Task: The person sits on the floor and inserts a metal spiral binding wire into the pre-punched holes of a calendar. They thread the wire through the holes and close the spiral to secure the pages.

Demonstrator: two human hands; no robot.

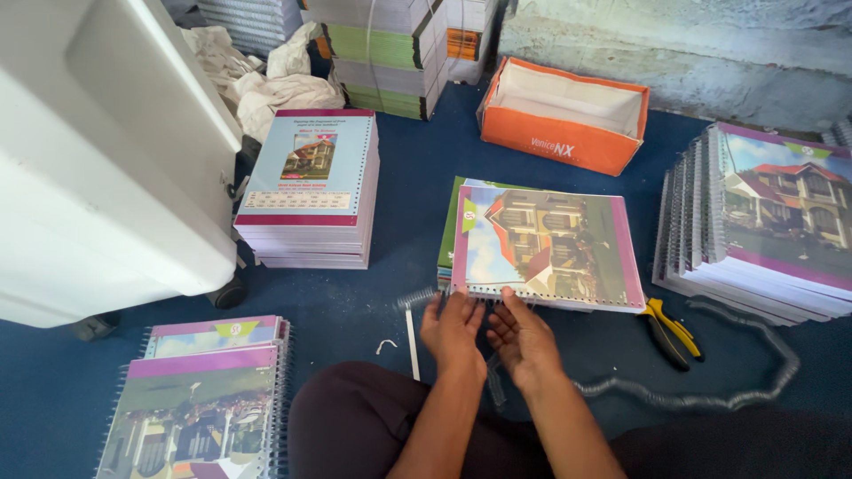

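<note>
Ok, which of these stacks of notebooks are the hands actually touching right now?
The middle stack, straight ahead. Both the left hand and right hand rest on its punched near edge. The other stacks lie off to the sides, untouched.

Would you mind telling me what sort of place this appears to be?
Probably a small bookbinding workshop, worked on the floor. Stacks of spiral-bound notebooks surround the person, a loose plastic binding coil lies on the blue carpet, and both hands work at the punched edge of an unbound notebook.
</note>
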